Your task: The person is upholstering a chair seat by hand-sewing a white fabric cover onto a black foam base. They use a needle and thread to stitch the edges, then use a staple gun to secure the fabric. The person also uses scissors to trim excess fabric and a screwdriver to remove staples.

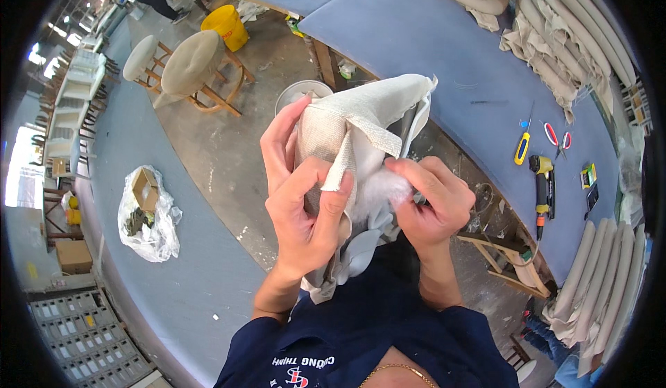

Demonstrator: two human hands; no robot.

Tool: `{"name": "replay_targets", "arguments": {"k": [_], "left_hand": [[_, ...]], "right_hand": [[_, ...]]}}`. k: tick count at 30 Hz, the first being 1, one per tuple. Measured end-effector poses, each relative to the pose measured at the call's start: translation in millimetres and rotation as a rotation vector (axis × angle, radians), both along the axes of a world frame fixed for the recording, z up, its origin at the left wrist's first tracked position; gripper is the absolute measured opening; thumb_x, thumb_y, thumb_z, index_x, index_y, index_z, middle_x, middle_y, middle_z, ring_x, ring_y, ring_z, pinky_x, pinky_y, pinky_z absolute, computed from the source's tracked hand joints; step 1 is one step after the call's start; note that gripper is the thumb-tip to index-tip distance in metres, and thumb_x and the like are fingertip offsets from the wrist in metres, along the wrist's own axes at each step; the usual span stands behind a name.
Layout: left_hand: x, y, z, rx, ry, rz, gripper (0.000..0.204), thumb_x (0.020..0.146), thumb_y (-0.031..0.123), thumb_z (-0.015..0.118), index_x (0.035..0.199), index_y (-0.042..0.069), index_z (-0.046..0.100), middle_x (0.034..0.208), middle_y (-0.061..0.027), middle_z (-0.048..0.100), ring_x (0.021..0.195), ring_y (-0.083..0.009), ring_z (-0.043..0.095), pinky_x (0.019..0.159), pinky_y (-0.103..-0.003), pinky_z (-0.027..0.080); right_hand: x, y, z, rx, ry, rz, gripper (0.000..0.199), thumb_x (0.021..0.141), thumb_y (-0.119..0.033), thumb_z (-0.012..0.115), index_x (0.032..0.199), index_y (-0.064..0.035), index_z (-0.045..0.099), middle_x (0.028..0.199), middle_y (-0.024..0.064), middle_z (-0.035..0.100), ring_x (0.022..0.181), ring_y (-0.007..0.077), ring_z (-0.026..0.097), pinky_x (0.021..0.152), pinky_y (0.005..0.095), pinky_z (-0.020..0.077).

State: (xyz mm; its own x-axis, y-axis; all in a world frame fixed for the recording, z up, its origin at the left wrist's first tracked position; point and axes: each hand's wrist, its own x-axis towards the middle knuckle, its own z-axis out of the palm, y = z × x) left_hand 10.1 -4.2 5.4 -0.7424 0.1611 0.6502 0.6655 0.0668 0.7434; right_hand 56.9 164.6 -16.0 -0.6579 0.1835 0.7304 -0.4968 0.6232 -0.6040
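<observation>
A beige woven fabric cover (pixel 374 114) is held up in front of me, its raw edges folded back around an opening. My left hand (pixel 298 194) grips its left side, with the thumb and forefinger pinching a flap at the opening. White fluffy stuffing (pixel 380 192) bulges out of that opening. My right hand (pixel 433 197) pinches the stuffing between thumb and fingers at the right side. Loose pale fabric (pixel 357 252) hangs below, against my dark shirt. What lies inside the cover is mostly hidden.
On the blue table at right lie a yellow screwdriver (pixel 522 147), red-handled scissors (pixel 558 138) and a power tool (pixel 542 187). Stacked beige covered pieces (pixel 596 284) sit at its ends. Left are a plastic bag (pixel 156 225), padded stools (pixel 193 63) and a yellow bucket (pixel 225 27).
</observation>
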Motion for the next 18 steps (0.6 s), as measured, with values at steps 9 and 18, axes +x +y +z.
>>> {"name": "replay_targets", "arguments": {"k": [9,18], "left_hand": [[3,-5,-1,-0.024,0.0,0.006,0.013,0.087,0.009,0.068,0.081,-0.001,0.064,0.15,-0.0329,0.034,0.138,-0.0465,0.041,0.114,-0.055,0.031],[10,1,-4,-0.018,0.045,0.124,0.023,0.092,0.019,0.065,0.08,-0.001,0.064,0.15,-0.0293,0.029,0.144,-0.0482,0.031,0.113,-0.062,0.03]], "right_hand": [[-1,-27,10,-0.267,-0.029,0.298,0.041,0.075,0.003,0.071,0.116,0.003,0.072,0.101,0.0186,0.067,0.08,0.0263,0.067,0.068,0.03,0.0528],[-4,-24,8,-0.422,-0.181,0.297,0.028,0.08,0.0,0.074,0.108,-0.0035,0.075,0.082,0.0112,0.066,0.069,0.0227,0.065,0.064,0.0313,0.0512]]}}
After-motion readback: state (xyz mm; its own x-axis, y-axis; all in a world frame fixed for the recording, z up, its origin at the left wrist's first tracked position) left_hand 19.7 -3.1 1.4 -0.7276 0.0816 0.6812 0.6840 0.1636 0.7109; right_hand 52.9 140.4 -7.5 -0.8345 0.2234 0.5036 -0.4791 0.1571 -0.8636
